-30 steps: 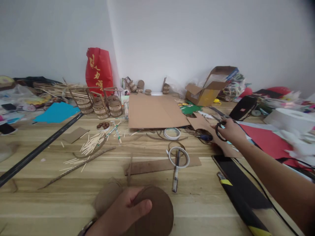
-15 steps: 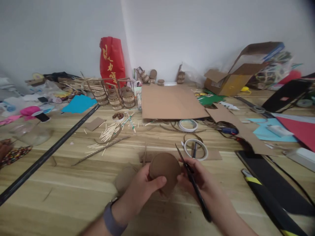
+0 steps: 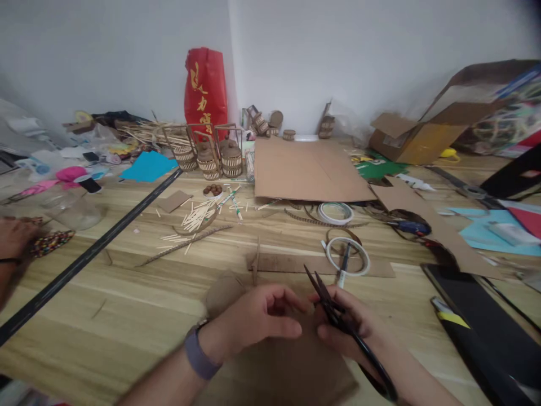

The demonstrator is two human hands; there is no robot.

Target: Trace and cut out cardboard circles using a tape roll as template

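Black-handled scissors (image 3: 338,318) are in my right hand (image 3: 359,327), their blades slightly parted and pointing up and left. My left hand (image 3: 262,318) hovers just left of them, fingers curled, with a gap between thumb and fingertips and nothing visible in it. Below both hands is a blurred piece of brown cardboard (image 3: 300,366); whether it lies on the table or my right hand touches it, I cannot tell. A rounded cardboard piece (image 3: 222,290) lies on the table, partly hidden behind my left hand. Behind the hands runs a cardboard strip (image 3: 291,263).
Rolls of white tape (image 3: 366,265), thin sticks (image 3: 198,217) and a large cardboard sheet (image 3: 308,169) lie ahead. Small slatted buckets (image 3: 209,163) stand near a red bag (image 3: 205,90). A yellow-and-black cutter (image 3: 454,318) is at right. Another person's hand (image 3: 17,239) rests at far left.
My left hand has let go of the round cardboard piece it held. The scissors have turned in my right hand, and their blades now show parted. The other person's hand shows more at left.
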